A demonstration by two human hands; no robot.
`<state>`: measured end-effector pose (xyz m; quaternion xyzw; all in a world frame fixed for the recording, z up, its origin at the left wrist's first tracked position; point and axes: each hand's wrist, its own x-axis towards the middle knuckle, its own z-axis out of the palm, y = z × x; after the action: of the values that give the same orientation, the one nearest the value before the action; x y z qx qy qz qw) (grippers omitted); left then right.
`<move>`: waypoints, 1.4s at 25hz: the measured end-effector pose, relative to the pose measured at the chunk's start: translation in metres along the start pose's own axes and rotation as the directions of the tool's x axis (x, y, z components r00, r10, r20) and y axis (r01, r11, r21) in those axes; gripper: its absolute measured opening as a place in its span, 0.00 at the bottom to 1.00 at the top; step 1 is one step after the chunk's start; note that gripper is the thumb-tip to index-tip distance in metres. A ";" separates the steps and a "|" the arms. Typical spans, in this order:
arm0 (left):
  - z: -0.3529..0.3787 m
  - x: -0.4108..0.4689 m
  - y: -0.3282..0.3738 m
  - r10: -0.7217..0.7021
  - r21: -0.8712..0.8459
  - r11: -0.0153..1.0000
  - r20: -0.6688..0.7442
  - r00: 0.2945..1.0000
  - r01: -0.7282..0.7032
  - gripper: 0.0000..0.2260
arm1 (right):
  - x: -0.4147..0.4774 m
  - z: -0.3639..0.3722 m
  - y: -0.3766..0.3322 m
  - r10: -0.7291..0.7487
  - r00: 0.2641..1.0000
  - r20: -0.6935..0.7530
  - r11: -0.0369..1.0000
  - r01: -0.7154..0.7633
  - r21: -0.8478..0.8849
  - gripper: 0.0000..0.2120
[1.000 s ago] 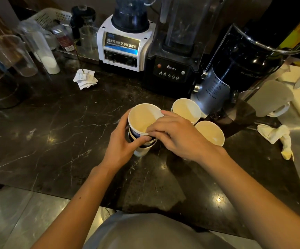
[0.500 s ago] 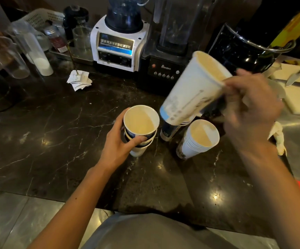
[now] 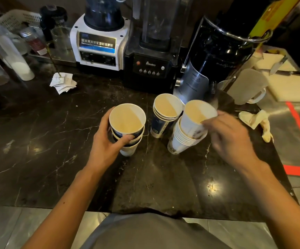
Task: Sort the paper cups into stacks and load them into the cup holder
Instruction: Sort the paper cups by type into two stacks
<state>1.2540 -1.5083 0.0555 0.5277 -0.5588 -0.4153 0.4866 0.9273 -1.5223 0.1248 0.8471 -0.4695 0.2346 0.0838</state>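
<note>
Three stacks of paper cups stand on the dark marble counter (image 3: 55, 141). My left hand (image 3: 107, 142) is wrapped around the left stack (image 3: 127, 123), a short one with blue-printed cups. A middle stack (image 3: 163, 119) stands free behind it. On the right a taller white stack (image 3: 179, 142) leans slightly, and a white cup (image 3: 195, 115) sits tilted and half sunk into its top. My right hand (image 3: 226, 133), blurred, has its fingertips on that cup's near rim. No cup holder is recognisable in view.
Behind the cups stand a white blender (image 3: 98, 42), a black blender (image 3: 152, 51) and a tall black machine (image 3: 217, 56). Folded paper slips (image 3: 63, 83) lie at left, a crumpled cloth (image 3: 257, 121) at right. Clear containers (image 3: 10, 54) crowd the far left.
My right hand lifted a white cup away from the left stack, swung it right and lowered it into the top of the right stack. My left hand kept its hold.
</note>
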 end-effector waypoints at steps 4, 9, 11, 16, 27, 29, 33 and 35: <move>-0.003 -0.003 0.005 -0.011 0.014 1.000 0.025 1.000 0.011 0.39 | 0.004 0.009 -0.014 0.036 0.941 0.335 0.992 -0.074 0.099 0.11; 0.001 -0.004 0.003 -0.027 0.060 0.998 0.029 0.999 0.025 0.42 | 0.052 0.016 -0.077 -0.149 0.972 0.181 0.943 0.085 0.322 0.20; 0.002 -0.005 0.002 -0.016 0.073 0.997 0.018 1.000 0.015 0.41 | 0.067 0.039 -0.099 -0.280 0.922 0.267 0.922 0.181 0.343 0.19; 0.001 -0.005 0.002 -0.048 0.047 0.998 0.016 0.999 0.048 0.43 | 0.086 0.038 -0.097 -0.263 0.964 0.029 0.917 0.241 0.318 0.06; 0.002 -0.004 -0.005 -0.085 0.071 0.994 0.007 0.996 0.084 0.44 | 0.095 -0.005 -0.014 -0.014 0.989 -0.145 0.994 0.030 0.104 0.09; 0.001 -0.005 -0.007 -0.091 0.069 0.994 0.007 0.996 0.090 0.45 | 0.087 0.019 -0.013 -0.027 0.995 0.091 0.995 0.019 0.094 0.08; 0.002 -0.008 -0.009 -0.110 0.042 0.993 -0.008 0.994 0.110 0.45 | 0.079 0.043 -0.031 0.014 0.910 0.415 0.992 -0.064 0.108 0.13; 0.002 -0.007 -0.008 -0.102 0.037 0.994 0.004 0.995 0.102 0.45 | 0.079 0.038 -0.054 -0.054 0.954 0.296 0.978 -0.009 0.207 0.18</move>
<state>1.2528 -1.5017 0.0467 0.5632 -0.5401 -0.4307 0.4534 1.0203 -1.5661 0.1339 0.8822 -0.4403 0.1496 -0.0737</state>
